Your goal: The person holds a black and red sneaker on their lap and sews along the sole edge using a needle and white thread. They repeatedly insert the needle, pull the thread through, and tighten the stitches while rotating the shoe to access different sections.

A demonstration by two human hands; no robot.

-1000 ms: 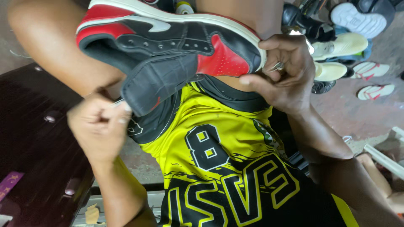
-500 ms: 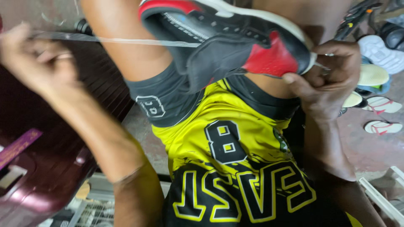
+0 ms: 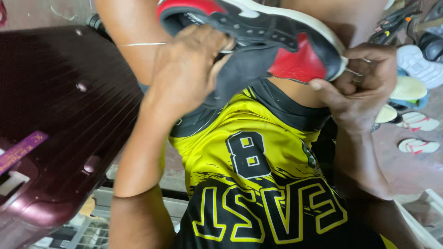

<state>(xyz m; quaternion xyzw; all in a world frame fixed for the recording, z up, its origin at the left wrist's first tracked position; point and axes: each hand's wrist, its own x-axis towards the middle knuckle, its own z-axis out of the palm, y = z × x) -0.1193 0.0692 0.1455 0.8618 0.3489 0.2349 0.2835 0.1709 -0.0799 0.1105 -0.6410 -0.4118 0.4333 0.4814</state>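
Up close, I see my left hand (image 3: 187, 69) closed on the black tongue of the sneaker (image 3: 258, 37), a white thread (image 3: 138, 44) trailing from it, while my right hand (image 3: 364, 83) pinches the red heel. Left lies a maroon suitcase (image 3: 55, 115) bearing a purple rectangular tag (image 3: 20, 150).

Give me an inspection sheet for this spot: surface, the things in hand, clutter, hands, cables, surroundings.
Surface: no table; the sneaker rests on the person's lap, over yellow and black shorts.
Things in hand: black, red and white sneaker, sole edge up; a thin white thread runs leftward from it.
Clutter: sandals and shoes on the floor at right.
Hands: left hand presses on the sneaker's black upper; right hand grips its red end.
Cables: nothing seen.
Surroundings: dark maroon ribbed suitcase at left, reddish floor at right.
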